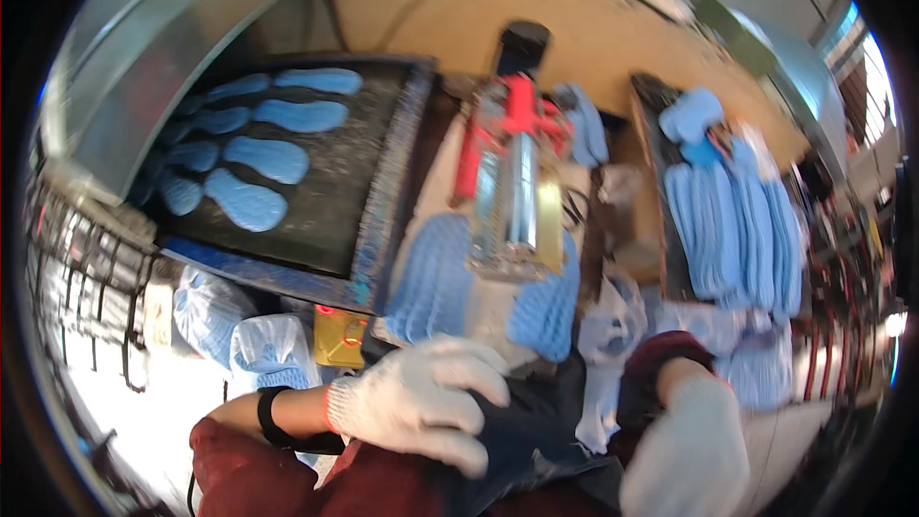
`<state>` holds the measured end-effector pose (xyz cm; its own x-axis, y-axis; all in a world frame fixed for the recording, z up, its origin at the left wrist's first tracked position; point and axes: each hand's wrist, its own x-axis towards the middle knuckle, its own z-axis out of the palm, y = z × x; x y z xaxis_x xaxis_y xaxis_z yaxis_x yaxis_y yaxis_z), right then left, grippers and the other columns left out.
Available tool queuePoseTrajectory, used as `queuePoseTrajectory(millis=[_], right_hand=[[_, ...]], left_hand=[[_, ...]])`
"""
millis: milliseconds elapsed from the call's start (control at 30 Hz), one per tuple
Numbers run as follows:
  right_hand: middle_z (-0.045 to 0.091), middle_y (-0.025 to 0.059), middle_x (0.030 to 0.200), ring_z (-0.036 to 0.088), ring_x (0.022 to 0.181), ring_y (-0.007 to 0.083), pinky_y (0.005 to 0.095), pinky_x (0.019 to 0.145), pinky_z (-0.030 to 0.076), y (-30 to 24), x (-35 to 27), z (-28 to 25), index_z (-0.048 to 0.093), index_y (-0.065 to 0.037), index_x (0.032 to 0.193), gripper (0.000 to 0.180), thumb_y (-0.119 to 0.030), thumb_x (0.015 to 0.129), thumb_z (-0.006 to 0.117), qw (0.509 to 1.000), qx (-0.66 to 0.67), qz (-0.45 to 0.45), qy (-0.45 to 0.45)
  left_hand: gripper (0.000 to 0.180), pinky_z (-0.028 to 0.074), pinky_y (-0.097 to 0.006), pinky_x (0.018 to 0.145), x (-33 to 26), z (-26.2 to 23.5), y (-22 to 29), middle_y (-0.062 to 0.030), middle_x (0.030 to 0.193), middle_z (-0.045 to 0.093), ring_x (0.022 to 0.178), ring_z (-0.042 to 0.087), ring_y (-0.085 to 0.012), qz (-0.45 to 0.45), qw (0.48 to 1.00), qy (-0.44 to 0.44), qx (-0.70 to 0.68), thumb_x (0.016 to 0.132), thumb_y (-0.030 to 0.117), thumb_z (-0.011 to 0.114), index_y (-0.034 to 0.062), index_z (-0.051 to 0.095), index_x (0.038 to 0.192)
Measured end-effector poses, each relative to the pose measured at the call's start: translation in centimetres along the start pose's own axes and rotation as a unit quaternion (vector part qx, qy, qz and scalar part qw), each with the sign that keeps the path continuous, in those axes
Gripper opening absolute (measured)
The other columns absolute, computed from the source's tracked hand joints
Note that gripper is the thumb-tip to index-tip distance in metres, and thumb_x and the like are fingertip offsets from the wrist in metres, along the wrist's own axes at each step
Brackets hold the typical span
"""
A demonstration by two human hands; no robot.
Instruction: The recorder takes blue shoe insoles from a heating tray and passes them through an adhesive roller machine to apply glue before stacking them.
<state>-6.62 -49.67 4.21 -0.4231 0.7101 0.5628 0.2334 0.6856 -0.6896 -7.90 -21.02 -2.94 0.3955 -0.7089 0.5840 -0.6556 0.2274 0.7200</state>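
We see our left hand (421, 402), in a white knit glove, low in the frame just left of centre, its fingers curled down over a dark cloth (531, 431) that lies across our lap at the bottom centre; the hand presses on the cloth, but we cannot tell whether the fingers actually pinch it. Our right hand (684, 460), gloved the same way, sits at the lower right, blurred and seen from the back, so we cannot tell whether it grips anything. A black wristband (270, 416) circles our left wrist above the dark red sleeve (239, 474). Straight above the hands, at the frame's centre, stands a press (512, 182) with red and shiny metal parts, and blue insoles (436, 278) lie on either side of its base. In the upper left a dark tray (378, 191) holds a spread of blue insoles (249, 148) in two rows. On the right a tall stack (732, 220) of blue insoles leans in a row. A small yellow box (340, 337) sits just below the tray's near corner, close to our left hand.
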Motion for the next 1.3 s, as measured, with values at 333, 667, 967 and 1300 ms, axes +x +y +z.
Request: queuePoseTrajectory(millis=[333, 667, 967, 1300], right_hand=[[0.068, 0.0141, 0.102, 0.067, 0.094, 0.0231, 0.0345, 0.081, 0.053, 15.4, -19.1, 8.1, 0.059, -0.003, 0.122, 0.049, -0.021, 0.08, 0.077, 0.349, -0.313, 0.588, 0.659], [0.066, 0.0127, 0.103, 0.066, 0.091, 0.0267, 0.0382, 0.078, 0.053, 18.7, -20.0, 8.4, 0.06, -0.003, 0.12, 0.039, -0.018, 0.085, 0.069, 0.337, -0.189, 0.547, 0.743], [0.06, 0.0131, 0.116, 0.057, 0.104, 0.034, 0.0387, 0.089, 0.05, 10.3, -15.0, 0.1, 0.067, -0.016, 0.122, 0.046, 0.004, 0.082, 0.06, 0.362, -0.652, 0.5, 0.44], [0.066, 0.0075, 0.095, 0.06, 0.081, 0.0151, 0.0279, 0.072, 0.049, 12.3, -13.6, 1.6, 0.064, -0.001, 0.1, 0.012, -0.011, 0.095, 0.059, 0.42, -0.43, 0.244, 0.761]], left_hand=[[0.06, 0.056, -0.026, 0.072, -1.5, -3.9, -11.0, -0.0143, 0.129, 0.055, 0.09, 0.064, -0.0178, -0.316, 0.859, 0.404, -0.006, 0.097, 0.015, 0.055, 0.0037, 0.031, 0.15], [0.09, 0.058, -0.037, 0.079, -3.5, -2.6, -13.1, -0.0227, 0.159, 0.019, 0.131, 0.049, -0.0364, -0.242, 0.799, 0.55, -0.02, 0.091, 0.015, 0.059, 0.0181, 0.001, 0.158], [0.085, 0.06, -0.033, 0.076, -1.1, -2.2, -10.6, -0.0238, 0.16, 0.015, 0.137, 0.041, -0.0393, -0.227, 0.804, 0.55, -0.006, 0.084, -0.009, 0.042, 0.0123, 0.005, 0.158], [0.079, 0.013, -0.044, 0.121, 6.9, -3.0, -16.8, -0.0178, 0.161, 0.019, 0.149, 0.019, -0.0298, -0.072, 0.915, 0.38, -0.112, 0.102, 0.054, 0.035, -0.001, 0.017, 0.155]])
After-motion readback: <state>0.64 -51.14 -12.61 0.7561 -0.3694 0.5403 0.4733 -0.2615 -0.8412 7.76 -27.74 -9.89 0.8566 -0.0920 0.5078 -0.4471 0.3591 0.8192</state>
